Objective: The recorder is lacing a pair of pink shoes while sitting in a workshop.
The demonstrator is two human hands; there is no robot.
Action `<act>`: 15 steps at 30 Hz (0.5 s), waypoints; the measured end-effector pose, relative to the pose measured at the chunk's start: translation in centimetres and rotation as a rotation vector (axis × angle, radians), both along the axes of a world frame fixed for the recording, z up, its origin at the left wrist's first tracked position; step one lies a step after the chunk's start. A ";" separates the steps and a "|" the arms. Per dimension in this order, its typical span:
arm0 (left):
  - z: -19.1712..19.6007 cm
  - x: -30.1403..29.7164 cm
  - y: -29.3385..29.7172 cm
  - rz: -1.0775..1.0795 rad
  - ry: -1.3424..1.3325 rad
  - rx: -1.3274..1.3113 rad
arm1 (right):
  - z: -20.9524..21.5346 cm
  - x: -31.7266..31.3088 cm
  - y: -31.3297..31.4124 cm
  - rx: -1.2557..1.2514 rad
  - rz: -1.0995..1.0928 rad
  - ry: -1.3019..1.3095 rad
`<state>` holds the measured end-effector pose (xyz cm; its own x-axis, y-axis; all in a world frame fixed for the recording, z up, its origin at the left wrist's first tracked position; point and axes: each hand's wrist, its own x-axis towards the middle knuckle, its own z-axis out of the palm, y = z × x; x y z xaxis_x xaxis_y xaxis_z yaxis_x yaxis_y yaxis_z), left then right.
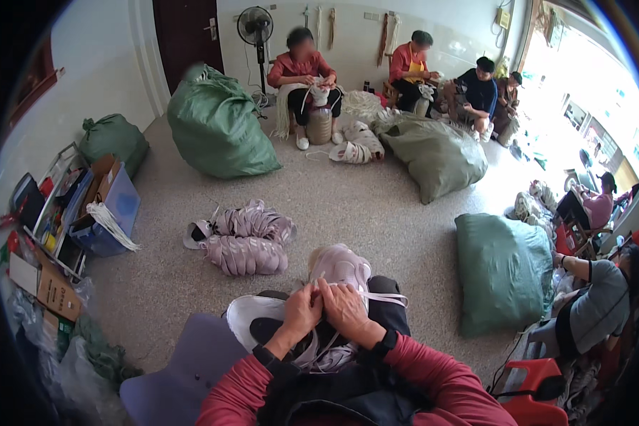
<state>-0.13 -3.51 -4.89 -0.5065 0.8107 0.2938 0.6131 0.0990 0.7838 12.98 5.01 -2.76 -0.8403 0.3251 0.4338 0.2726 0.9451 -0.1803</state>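
Note:
A pale pink shoe upper (339,261) rests over my knees, toe pointing away from me. My left hand (302,312) and my right hand (348,307) meet above its opening, both with fingers closed in a pinch. A flat, pale pink shoelace (387,297) runs out from under my right hand, its loop hanging off to the right. A short lace end sticks up between the hands; the fingers cover the eyelets. Beside my left wrist lies a white-edged shoe piece (243,317) with a dark inside. More pink laced material (334,357) shows between my forearms.
Rows of nested pink shoe uppers (248,254) lie on the floor ahead. Big green sacks (224,135) (504,273) stand left and right, an olive sack (440,153) farther back. A blue bin (117,213) is at left, a red stool (532,394) at right. Several people sit working around the room.

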 end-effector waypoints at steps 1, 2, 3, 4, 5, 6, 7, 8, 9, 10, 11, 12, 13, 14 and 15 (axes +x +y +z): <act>-0.2 -0.3 0.3 0.009 0.055 0.040 | 0.0 -0.2 0.1 -0.016 -0.002 -0.004; -0.5 -0.5 0.1 0.014 0.055 0.058 | -0.2 -0.3 0.0 -0.035 -0.005 -0.011; -0.6 -0.9 -0.2 0.008 -0.058 -0.005 | -0.3 -0.3 -0.3 -0.011 0.028 0.009; -0.5 -1.0 -0.3 -0.001 -0.174 -0.071 | -0.6 -0.7 -0.4 -0.012 0.042 0.040; -1.1 -1.2 0.4 -0.007 -0.236 0.029 | -0.7 -1.1 0.2 -0.072 0.008 0.045; -1.1 -1.2 0.3 -0.006 -0.243 0.027 | -0.6 -1.3 0.3 -0.142 -0.028 0.047; -1.0 -1.3 0.4 0.004 -0.218 0.013 | -0.4 -1.4 0.4 -0.148 -0.030 0.038; -1.1 -1.4 0.4 0.012 -0.194 -0.005 | -0.2 -1.3 0.6 -0.205 -0.012 0.052; -1.0 -1.7 0.3 -0.014 -0.238 -0.036 | 0.2 -1.5 0.9 -0.259 0.006 0.069; -0.7 -1.7 0.4 -0.020 -0.247 -0.045 | 0.7 -1.7 1.3 -0.267 -0.001 0.061; -0.5 -1.7 0.6 -0.033 -0.239 -0.037 | 1.2 -1.8 1.6 -0.248 0.026 0.013; -0.3 -1.8 0.8 -0.044 -0.228 -0.026 | 1.4 -1.9 1.7 -0.226 0.057 -0.030; -0.4 -1.8 1.0 -0.061 -0.264 -0.009 | 0.9 -2.0 1.7 -0.177 0.058 -0.005; -0.6 -1.9 1.0 -0.069 -0.270 -0.017 | 0.8 -1.9 1.7 -0.185 0.049 -0.010; -0.8 -2.0 1.2 -0.088 -0.277 -0.020 | 1.0 -1.7 1.8 -0.171 0.077 -0.038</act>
